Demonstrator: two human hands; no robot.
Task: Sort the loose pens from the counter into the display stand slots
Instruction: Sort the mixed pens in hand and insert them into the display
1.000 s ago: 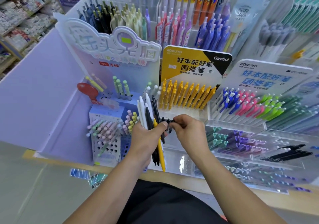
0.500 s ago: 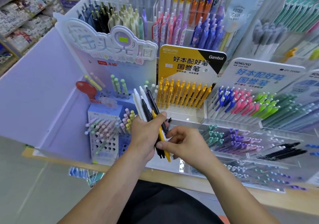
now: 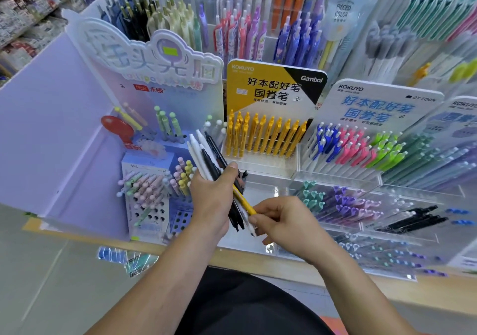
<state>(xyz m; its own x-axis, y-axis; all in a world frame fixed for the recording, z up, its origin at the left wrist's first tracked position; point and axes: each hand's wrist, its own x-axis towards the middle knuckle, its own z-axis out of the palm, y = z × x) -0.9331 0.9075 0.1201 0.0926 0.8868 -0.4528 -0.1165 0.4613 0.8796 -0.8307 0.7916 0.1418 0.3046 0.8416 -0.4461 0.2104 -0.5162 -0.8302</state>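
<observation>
My left hand [image 3: 213, 195] grips a bunch of loose pens [image 3: 204, 155], white, black and one yellow, fanned upward in front of the displays. My right hand [image 3: 286, 222] sits just below and to the right, its fingertips pinching the lower end of the yellow pen [image 3: 244, 203] in the bunch. Behind stands the yellow Kokuyo stand [image 3: 273, 86] with a row of yellow pens [image 3: 265, 136] in its slots. To its right a white Kokuyo stand [image 3: 379, 102] holds blue, pink and green pens.
A pastel stand [image 3: 152, 61] with a perforated blue pen block [image 3: 152, 205] is at the left. Clear acrylic trays [image 3: 361, 205] of teal, purple and black pens lie at the right. The wooden counter edge [image 3: 258, 259] runs in front. Tall racks of pens fill the back.
My right hand has dropped from the top of the bunch to its lower end and now pinches the yellow pen. My left hand keeps its grip on the bunch.
</observation>
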